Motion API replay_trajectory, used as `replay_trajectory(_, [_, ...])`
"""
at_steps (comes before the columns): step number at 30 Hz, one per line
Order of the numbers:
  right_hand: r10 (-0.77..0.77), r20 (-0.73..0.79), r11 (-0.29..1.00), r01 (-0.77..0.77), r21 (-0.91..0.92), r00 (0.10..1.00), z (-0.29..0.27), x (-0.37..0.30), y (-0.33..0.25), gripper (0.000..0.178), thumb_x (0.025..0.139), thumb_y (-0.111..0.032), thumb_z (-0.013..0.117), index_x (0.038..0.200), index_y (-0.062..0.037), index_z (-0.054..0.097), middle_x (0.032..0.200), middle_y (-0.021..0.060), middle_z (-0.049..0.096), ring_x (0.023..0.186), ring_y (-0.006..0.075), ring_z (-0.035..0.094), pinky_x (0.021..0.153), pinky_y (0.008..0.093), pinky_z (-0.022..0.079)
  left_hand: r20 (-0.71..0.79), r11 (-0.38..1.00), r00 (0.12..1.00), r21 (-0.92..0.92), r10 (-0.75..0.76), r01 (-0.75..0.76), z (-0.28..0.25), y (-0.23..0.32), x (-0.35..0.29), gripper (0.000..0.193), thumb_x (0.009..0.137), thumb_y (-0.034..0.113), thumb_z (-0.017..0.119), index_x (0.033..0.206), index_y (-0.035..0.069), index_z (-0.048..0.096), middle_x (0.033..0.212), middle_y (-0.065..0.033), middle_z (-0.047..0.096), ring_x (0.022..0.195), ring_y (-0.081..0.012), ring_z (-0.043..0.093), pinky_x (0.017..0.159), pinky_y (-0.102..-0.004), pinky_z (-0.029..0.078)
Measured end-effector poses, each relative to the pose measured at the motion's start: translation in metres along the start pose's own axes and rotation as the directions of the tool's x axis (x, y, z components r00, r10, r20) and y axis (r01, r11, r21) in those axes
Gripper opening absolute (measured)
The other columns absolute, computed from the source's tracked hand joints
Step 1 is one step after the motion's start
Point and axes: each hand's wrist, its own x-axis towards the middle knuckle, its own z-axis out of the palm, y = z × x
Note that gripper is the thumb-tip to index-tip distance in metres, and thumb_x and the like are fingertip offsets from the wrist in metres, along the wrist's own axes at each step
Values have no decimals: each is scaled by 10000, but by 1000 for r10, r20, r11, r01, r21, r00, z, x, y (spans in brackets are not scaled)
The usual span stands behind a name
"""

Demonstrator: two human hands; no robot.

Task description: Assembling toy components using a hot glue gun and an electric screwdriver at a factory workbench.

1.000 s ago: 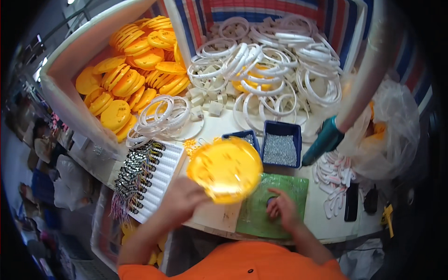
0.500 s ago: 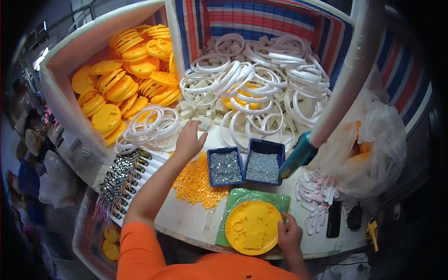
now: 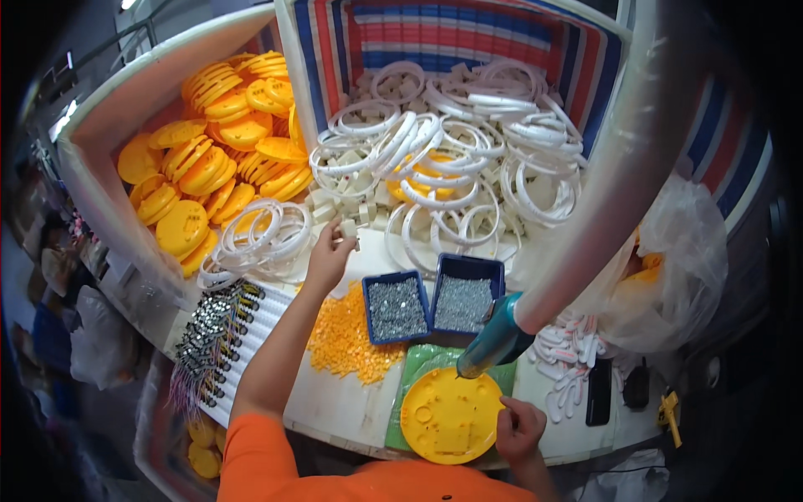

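My left hand (image 3: 329, 255) reaches out over the table, its fingers pinched on a small off-white plastic block (image 3: 349, 228). Beyond it lies a heap of similar blocks (image 3: 326, 207). Close to my body, a round yellow plastic cover (image 3: 450, 418) rests on a green pad (image 3: 431, 357), its moulded inner side facing up. My right hand (image 3: 520, 428) grips that cover's right rim between thumb and curled fingers. Above the cover's far edge hangs a teal powered screwdriver (image 3: 495, 335), its tip pointing down to the left.
Two blue trays (image 3: 365, 314) hold small metal screws. Orange plastic bits (image 3: 347, 339) lie left of them, near wired parts (image 3: 219, 330). Behind are yellow covers (image 3: 201, 163) and white rings (image 3: 418, 142). White pieces (image 3: 569, 351), a black phone (image 3: 599, 391) and a plastic bag (image 3: 682, 276) are right.
My left hand has closed on a block and lifted it slightly from the heap. The screwdriver has swung down and left over the cover. My right hand stays at the cover's rim.
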Motion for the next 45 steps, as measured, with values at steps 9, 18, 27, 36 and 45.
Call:
replay_trajectory(9, [-263,184,956,231,179,947,43,59,-52,343,734,-52,814,1067,-44,732,867,88,638,751,282,609,657,391,488,811,417,540,-421,-223,805,-62,109,-198,519,1059,440,396,1377,69,569,1135,-110,704,937,-231,697,761,-317,528])
replay_trajectory(18, [-280,293,953,228,199,914,34,36,-39,296,704,-116,857,988,-136,776,995,31,657,895,254,632,758,386,494,814,598,569,-401,-114,694,-43,145,-243,409,1102,334,423,1150,4,659,977,-39,686,787,-67,617,673,-255,503])
replay_trajectory(27, [-348,269,937,344,66,898,21,18,-34,274,668,-149,870,917,-158,757,934,-21,660,864,217,615,737,355,491,862,811,490,-194,-128,552,-30,149,-250,263,985,160,651,1182,-15,645,907,-33,688,746,-62,609,677,-239,502])
replay_trajectory(36, [-71,311,997,58,49,948,17,25,-7,155,717,-81,848,832,-63,746,879,57,708,822,271,666,725,372,530,584,965,811,-188,-39,182,-40,133,-237,453,865,149,754,1279,19,627,1089,-61,690,897,-130,601,726,-286,504])
replay_trajectory(45, [44,355,999,-35,-31,934,36,21,-14,151,744,-107,854,856,-71,761,821,72,694,738,256,664,658,352,529,546,886,700,-239,461,-397,-16,125,-241,673,770,246,830,1361,72,559,1279,-121,628,1217,-343,567,1053,-473,405])
